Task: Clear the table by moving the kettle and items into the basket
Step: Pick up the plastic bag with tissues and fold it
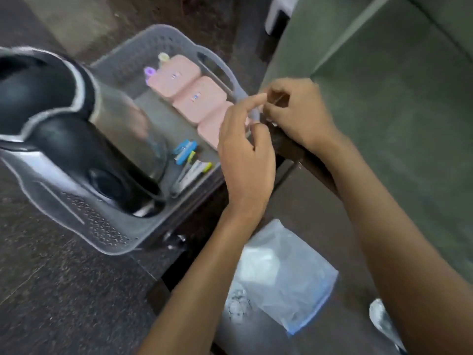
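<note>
Resting in the grey perforated basket (110, 234), the kettle (84, 139) takes up the near-left part of it, its steel body and black handle leaning toward the camera and blurred by motion. Along the basket's far-right side three pink lidded boxes (176, 75) lie in a row, touching one another, the nearest of them partly hidden behind the left hand (245, 155). Beyond the farthest box stand two small bottles, one with a purple cap (149, 72) and one with a pale yellow cap (163, 57). Between the kettle and the boxes, on the basket floor, lie several small blue and yellow-green clips or tubes (188, 155); what exactly they are cannot be told.

Both hands meet at the basket's right rim, near its handle cut-out. The left hand has its forefinger stretched out and the other fingers curled, the grip half closed; whether it holds anything cannot be told. The right hand (294, 114) has thumb and fingers pinched together just beside the left forefinger, the grip nearly closed on something thin that is too small and blurred to name.

The basket sits at the edge of a dark tabletop (307, 201). Nearer the camera, under the forearms, a clear zip bag (289, 275) with a blue seal lies flat on the tabletop, well apart from the basket. A crumpled shiny wrapper (384, 319) lies at the lower right, partly hidden by the right arm
</note>
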Demonstrator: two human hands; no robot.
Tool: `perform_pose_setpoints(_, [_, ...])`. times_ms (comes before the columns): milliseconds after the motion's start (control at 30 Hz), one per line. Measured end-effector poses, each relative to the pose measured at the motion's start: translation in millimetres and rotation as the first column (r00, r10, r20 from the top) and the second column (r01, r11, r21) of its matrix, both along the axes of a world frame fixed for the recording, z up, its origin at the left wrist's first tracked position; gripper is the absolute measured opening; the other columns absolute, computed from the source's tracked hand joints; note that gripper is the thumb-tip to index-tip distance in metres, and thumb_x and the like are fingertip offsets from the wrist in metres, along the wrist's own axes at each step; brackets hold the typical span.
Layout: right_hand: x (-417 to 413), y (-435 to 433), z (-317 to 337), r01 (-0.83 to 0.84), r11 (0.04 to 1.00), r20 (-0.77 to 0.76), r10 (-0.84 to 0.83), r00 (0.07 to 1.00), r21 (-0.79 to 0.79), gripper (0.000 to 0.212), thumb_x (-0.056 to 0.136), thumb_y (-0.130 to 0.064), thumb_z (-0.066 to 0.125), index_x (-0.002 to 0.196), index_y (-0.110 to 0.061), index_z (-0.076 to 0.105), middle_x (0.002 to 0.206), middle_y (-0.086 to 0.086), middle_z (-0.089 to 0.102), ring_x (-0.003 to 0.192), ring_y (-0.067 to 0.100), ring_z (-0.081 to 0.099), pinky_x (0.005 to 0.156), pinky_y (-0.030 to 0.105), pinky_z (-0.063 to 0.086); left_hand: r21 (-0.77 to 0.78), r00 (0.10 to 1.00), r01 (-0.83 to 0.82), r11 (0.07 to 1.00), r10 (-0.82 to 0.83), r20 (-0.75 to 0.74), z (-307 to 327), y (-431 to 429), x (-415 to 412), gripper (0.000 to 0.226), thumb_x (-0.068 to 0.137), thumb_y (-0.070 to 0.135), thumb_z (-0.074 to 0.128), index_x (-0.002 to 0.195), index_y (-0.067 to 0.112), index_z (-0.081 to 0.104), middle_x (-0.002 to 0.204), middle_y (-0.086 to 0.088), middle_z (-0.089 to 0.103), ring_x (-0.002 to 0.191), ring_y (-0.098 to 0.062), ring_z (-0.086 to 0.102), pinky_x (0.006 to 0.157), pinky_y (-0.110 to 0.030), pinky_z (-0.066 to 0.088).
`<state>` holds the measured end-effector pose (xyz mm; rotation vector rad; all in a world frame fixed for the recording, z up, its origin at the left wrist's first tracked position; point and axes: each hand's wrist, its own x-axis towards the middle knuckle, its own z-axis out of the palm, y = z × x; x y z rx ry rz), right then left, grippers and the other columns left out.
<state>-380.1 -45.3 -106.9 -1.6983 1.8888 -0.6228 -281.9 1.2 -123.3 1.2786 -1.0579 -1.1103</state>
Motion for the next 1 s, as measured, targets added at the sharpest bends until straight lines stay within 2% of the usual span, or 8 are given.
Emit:
perform_pose_setpoints(200, [-70.5, 125.0, -20.6, 0.233, 0.965, 0.121, -0.247, 0.961, 0.122, 0.011, 0.079, -0.003, 0.063, 0.086, -0.007, 0.070, 0.067, -0.013, 0.061, 0.057, -0.007, 0.056, 0.067, 0.010, 0.041, 0.067, 0.946, 0.311, 0.948, -0.315, 0.080, -23.1, 70.6, -35.4, 0.036, 0.079, -0.006, 0.038, 0.099, 0.009, 0.064, 0.096, 0.000, 0.068, 0.093, -0.005, 0.063, 0.087, -0.016, 0.047])
perform_pose_setpoints(300, [-92.9, 192.2, -31.3, 0.358, 0.919, 0.156, -0.383, 0.910, 0.167, 0.011, 0.080, -0.003, 0.062, 0.084, -0.010, 0.070, 0.067, -0.018, 0.059, 0.059, 0.000, 0.054, 0.067, 0.016, 0.043, 0.193, 0.805, 0.528, 0.827, -0.560, 0.196, -48.3, 110.5, -46.5, 0.036, 0.084, -0.006, 0.042, 0.104, 0.012, 0.065, 0.103, -0.001, 0.069, 0.095, -0.008, 0.062, 0.090, -0.021, 0.048])
perform_pose_setpoints(433, [-94.9, 264.9, -52.9, 0.433, 0.863, 0.172, -0.483, 0.859, 0.260, 0.014, 0.081, -0.002, 0.062, 0.087, -0.010, 0.072, 0.074, -0.004, 0.065, 0.062, 0.004, 0.055, 0.067, 0.014, 0.043, 0.337, 0.317, 0.762, 0.553, -0.773, 0.550, -91.7, 130.8, -54.1, 0.041, 0.087, 0.000, 0.048, 0.122, 0.016, 0.060, 0.125, -0.005, 0.062, 0.113, -0.020, 0.058, 0.101, -0.033, 0.042])
perform_pose_setpoints(533, [-87.2, 307.4, -72.5, 0.437, 0.838, 0.167, -0.506, 0.846, 0.326, 0.017, 0.081, -0.002, 0.060, 0.088, -0.010, 0.072, 0.078, 0.003, 0.069, 0.068, 0.010, 0.058, 0.074, 0.025, 0.049, 0.595, -0.244, 0.723, 0.351, -0.676, 0.695, -110.4, 135.3, -63.6, 0.057, 0.085, 0.002, 0.047, 0.138, 0.022, 0.043, 0.143, -0.003, 0.045, 0.130, -0.024, 0.043, 0.114, -0.047, 0.017])
perform_pose_setpoints(600, [-81.0, 330.0, -81.2, 0.438, 0.827, 0.159, -0.515, 0.842, 0.353, 0.018, 0.080, -0.002, 0.058, 0.090, -0.008, 0.072, 0.087, 0.008, 0.072, 0.072, 0.011, 0.057, 0.078, 0.028, 0.048, 0.684, -0.464, 0.653, 0.324, -0.543, 0.700, -116.3, 139.9, -69.1, 0.059, 0.084, 0.007, 0.049, 0.139, 0.028, 0.039, 0.144, 0.000, 0.039, 0.132, -0.024, 0.038, 0.114, -0.057, 0.001])
perform_pose_setpoints(700, [-75.7, 360.7, -91.5, 0.455, 0.806, 0.165, -0.543, 0.824, 0.379, 0.019, 0.082, -0.002, 0.057, 0.093, -0.007, 0.071, 0.092, 0.009, 0.073, 0.074, 0.011, 0.054, 0.072, 0.022, 0.043, 0.676, -0.533, 0.631, 0.380, -0.421, 0.734, -123.3, 144.6, -75.5, 0.056, 0.083, 0.023, 0.055, 0.136, 0.031, 0.040, 0.137, -0.001, 0.044, 0.128, -0.025, 0.040, 0.112, -0.059, -0.006])
perform_pose_setpoints(833, [-75.5, 395.7, -105.1, 0.497, 0.761, 0.184, -0.606, 0.774, 0.416, 0.022, 0.083, -0.005, 0.055, 0.096, -0.011, 0.071, 0.096, 0.006, 0.073, 0.081, 0.019, 0.063, 0.076, 0.025, 0.047, 0.691, -0.586, 0.596, 0.410, -0.368, 0.722, -127.5, 157.6, -83.9, 0.050, 0.080, 0.042, 0.062, 0.127, 0.032, 0.049, 0.127, -0.003, 0.052, 0.123, -0.027, 0.041, 0.113, -0.051, 0.006])
perform_pose_setpoints(1000, [-80.9, 435.4, -113.4, 0.547, 0.715, 0.230, -0.676, 0.700, 0.435, 0.021, 0.082, -0.005, 0.055, 0.095, -0.012, 0.070, 0.096, 0.007, 0.072, 0.086, 0.022, 0.065, 0.084, 0.038, 0.052, 0.839, -0.749, 0.477, 0.262, -0.379, 0.544, -113.1, 173.2, -102.3, 0.020, 0.087, 0.042, 0.052, 0.104, 0.035, 0.062, 0.117, 0.006, 0.058, 0.124, -0.022, 0.039, 0.112, -0.053, 0.001])
